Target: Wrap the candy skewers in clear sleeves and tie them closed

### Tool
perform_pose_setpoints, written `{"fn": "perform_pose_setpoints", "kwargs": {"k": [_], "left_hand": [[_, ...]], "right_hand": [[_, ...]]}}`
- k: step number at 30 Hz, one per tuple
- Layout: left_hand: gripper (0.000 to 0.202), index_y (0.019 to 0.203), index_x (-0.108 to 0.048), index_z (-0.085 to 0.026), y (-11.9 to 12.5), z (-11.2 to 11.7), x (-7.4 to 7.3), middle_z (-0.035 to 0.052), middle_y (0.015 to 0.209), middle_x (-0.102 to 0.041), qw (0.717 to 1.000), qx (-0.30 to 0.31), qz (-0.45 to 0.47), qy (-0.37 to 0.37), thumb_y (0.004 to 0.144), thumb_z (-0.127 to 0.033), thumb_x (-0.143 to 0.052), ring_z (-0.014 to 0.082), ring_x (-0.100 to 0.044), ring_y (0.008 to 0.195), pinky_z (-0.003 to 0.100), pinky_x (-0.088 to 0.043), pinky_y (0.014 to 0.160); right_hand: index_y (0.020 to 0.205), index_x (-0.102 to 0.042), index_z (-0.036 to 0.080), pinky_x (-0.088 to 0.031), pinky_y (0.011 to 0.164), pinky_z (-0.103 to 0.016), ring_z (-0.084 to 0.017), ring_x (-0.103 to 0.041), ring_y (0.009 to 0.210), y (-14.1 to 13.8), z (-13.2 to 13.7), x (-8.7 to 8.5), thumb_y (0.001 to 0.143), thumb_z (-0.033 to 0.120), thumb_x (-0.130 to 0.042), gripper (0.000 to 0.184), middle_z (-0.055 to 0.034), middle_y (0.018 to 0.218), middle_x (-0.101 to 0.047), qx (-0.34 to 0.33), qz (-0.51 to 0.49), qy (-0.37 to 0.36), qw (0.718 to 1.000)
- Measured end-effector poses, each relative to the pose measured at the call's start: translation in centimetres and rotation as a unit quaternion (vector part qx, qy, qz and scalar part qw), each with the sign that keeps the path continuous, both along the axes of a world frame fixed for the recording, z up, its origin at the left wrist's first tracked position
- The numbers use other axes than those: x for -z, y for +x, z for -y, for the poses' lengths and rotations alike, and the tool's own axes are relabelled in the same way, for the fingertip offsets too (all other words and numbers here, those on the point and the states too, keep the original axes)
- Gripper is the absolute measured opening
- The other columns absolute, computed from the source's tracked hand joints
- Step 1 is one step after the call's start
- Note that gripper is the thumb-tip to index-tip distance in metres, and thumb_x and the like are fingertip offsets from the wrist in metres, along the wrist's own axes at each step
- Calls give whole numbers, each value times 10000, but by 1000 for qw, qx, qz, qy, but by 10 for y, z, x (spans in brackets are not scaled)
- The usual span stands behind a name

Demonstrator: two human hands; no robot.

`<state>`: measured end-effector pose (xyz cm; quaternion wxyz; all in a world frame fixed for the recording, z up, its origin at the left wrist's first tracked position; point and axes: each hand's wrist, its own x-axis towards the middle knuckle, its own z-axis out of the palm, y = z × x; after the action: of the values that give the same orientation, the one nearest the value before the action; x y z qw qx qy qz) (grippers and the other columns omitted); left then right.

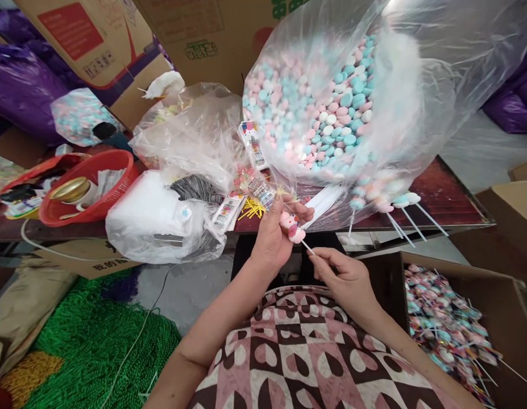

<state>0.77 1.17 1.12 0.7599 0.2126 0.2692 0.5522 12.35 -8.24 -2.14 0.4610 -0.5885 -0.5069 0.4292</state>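
Note:
My left hand [275,238] is curled around the head of a pink lollipop [292,228], with the thumb up along its side. A printed clear wrapper [261,192] shows just beyond that thumb; whether the hand grips it too, I cannot tell. My right hand [340,278] pinches the lower end of the lollipop's white stick between thumb and fingers. Close beyond the hands lie white sticks [325,201], yellow twist ties [252,209] and printed cards [227,213].
A large clear bag of pink, white and blue candies [342,116] fills the table's back. Several lollipops [402,203] overhang the front edge. At lower right stands a carton [508,318] of wrapped lollipops. Left are a white plastic bag [139,213] and a red basket [86,207].

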Motion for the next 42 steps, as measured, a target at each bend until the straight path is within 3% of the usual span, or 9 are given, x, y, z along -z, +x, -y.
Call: {"fn": "perform_pose_setpoints", "kwargs": {"k": [3,8,14,22,26,29,34,38,42], "left_hand": [[289,800,-614,-167,0,1,2,-15,589,-609,998,20,9,-55,877,-444,-583,161,-687,671,346,-528,834],[313,785,-608,-164,0,3,6,34,644,-679,990,72,41,-111,890,-454,-554,224,-717,864,364,-521,881],[341,790,-613,-163,4,8,6,82,781,-738,986,119,59,-105,880,-485,-548,254,-709,934,394,-523,883],[307,793,-623,-165,5,7,11,89,807,-740,984,121,65,-114,873,-454,-560,263,-704,945,403,-520,886],[327,783,-632,-155,8,9,17,80,763,-717,980,127,64,-141,884,-450,-533,227,-709,800,369,-532,830],[346,718,-615,-146,11,11,18,29,623,-638,974,141,58,-165,891,-432,-525,150,-644,572,310,-544,733],[395,654,-568,-149,12,11,22,3,532,-559,970,171,59,-160,896,-455,-504,125,-574,473,267,-529,602],[402,663,-567,-151,9,7,26,34,641,-630,975,150,57,-156,896,-469,-489,113,-591,521,235,-502,575],[393,703,-611,-146,10,7,23,62,702,-662,979,138,26,-146,865,-490,-511,161,-668,691,269,-528,720]], "right_hand": [[839,-710,202,-434,516,-244,-124,-543,518,6,-1,-7,912,387,-519,276,5,585,-615,-96,-11,-8,995],[985,-691,221,-499,629,-276,-141,-614,620,16,-15,-19,886,317,-580,177,-17,769,-690,20,20,81,996],[857,-691,232,-507,799,-325,-183,-660,810,5,-32,-27,873,256,-586,108,-34,863,-726,-24,103,161,981],[818,-682,234,-492,724,-311,-169,-630,738,2,-34,-23,860,245,-559,131,-31,816,-712,-18,137,154,978],[753,-673,216,-441,592,-265,-132,-550,612,4,-37,-21,796,245,-594,95,-14,717,-660,-13,106,107,988],[706,-654,205,-421,519,-246,-119,-525,571,9,-43,-20,742,310,-648,111,-18,717,-640,-34,-52,14,998],[694,-628,187,-363,408,-219,-80,-432,444,10,-44,-21,712,393,-703,221,12,598,-563,-51,-245,-119,961],[820,-624,216,-445,499,-230,-102,-523,535,6,-33,-25,777,336,-674,137,18,674,-618,16,-185,-26,982],[806,-663,213,-488,616,-274,-139,-594,651,8,-27,-28,789,292,-652,81,-8,757,-671,5,-35,54,998]]}}
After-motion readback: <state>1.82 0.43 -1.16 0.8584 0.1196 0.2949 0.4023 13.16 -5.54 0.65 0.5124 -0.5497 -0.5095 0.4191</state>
